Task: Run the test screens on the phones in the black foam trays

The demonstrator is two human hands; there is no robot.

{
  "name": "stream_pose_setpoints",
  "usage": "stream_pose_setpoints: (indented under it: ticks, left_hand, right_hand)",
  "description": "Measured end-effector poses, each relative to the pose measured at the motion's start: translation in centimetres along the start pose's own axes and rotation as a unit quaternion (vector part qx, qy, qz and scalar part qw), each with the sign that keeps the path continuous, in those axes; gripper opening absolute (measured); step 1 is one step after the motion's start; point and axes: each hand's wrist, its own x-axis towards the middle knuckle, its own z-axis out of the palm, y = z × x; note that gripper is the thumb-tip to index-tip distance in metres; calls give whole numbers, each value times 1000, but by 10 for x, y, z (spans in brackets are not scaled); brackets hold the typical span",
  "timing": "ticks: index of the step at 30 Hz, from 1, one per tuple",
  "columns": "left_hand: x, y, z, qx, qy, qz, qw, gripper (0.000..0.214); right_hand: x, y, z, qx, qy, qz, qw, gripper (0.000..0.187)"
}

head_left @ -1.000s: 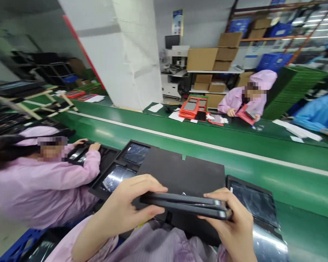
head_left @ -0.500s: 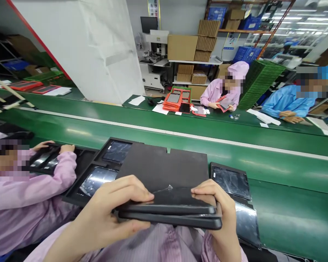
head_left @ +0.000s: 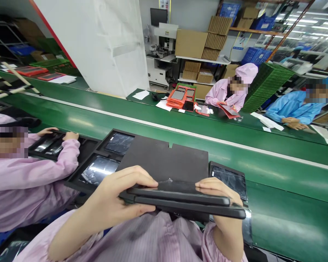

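Two black tablets (head_left: 180, 197), one stacked on the other, are held level in front of my chest. The lower tablet (head_left: 191, 208) sticks out past the upper one on the right. My left hand (head_left: 123, 194) grips the left end of the pair, thumb below and fingers on top. At the right end, my right hand (head_left: 224, 198) has its fingers on the top face; its thumb is hidden. Just beyond them lies a black foam sheet (head_left: 166, 154). Film-covered tablets (head_left: 118, 143) sit in a black tray (head_left: 89, 182) to the left.
Another film-covered tablet (head_left: 228, 180) lies at right on the green conveyor (head_left: 289, 207). A co-worker in pink (head_left: 43, 182) handles a tray at left. Across the line are red-framed pieces (head_left: 177, 95), a person in pink (head_left: 221, 89) and a person in blue (head_left: 285, 105).
The tablets have shifted right in view, and the lower one now juts out further at the right. Both hands keep their hold. The view has tilted slightly.
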Motion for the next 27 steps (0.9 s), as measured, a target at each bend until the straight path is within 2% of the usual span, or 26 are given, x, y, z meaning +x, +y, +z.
stream_pose_setpoints:
  ticks: [6, 14, 18, 20, 23, 25, 27]
  left_hand:
    - [12, 1, 0, -13, -18, 15, 1000, 17]
    - [25, 4, 8, -42, -8, 37, 998, 17]
    - [31, 4, 13, -49, 6, 37, 998, 17]
    - [36, 1, 15, -72, 15, 20, 997, 18]
    - [45, -7, 22, -146, 18, -45, 988, 24]
    - [52, -12, 29, -238, 23, -118, 964, 37]
    - [57, -19, 38, -348, 19, -174, 921, 57]
  right_hand:
    - [1, 6, -7, 17, 9, 25, 1000, 12]
    - [2, 13, -12, 30, 33, 50, 998, 22]
    - [-4, 28, -18, 27, 56, 86, 994, 28]
    - [-7, 42, -24, 23, 67, 112, 991, 37]
    - [-11, 66, -36, 17, 87, 164, 982, 36]
    - [-11, 78, -41, 19, 107, 201, 974, 38]
    - [-11, 84, -38, 35, 114, 233, 965, 40]
